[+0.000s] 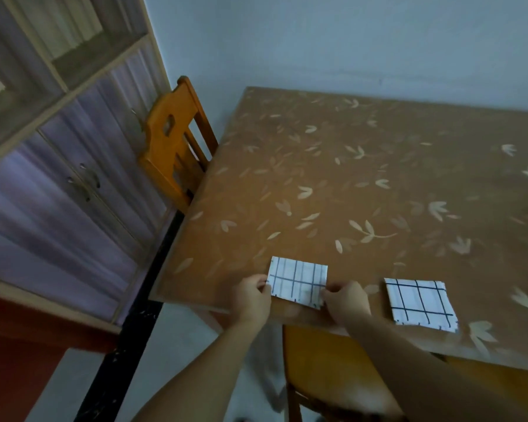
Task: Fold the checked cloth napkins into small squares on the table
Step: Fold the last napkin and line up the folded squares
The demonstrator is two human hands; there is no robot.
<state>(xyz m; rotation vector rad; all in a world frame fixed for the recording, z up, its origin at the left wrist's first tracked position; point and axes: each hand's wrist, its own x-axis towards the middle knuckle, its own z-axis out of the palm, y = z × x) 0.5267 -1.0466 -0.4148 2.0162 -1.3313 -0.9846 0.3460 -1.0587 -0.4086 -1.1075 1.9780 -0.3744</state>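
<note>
A white napkin with dark checks [297,281] lies folded into a small rectangle near the table's front edge. My left hand [252,298] pinches its left edge and my right hand [345,301] pinches its lower right corner. A second checked napkin [419,303], folded into a small square, lies flat to the right, apart from both hands. Both napkins rest on the brown table [363,178] with a pale leaf pattern.
An orange wooden chair [173,147] stands at the table's left side. Another chair seat [333,367] sits under the front edge below my arms. A cabinet with purple doors [67,184] fills the left. A pale wall runs behind the table.
</note>
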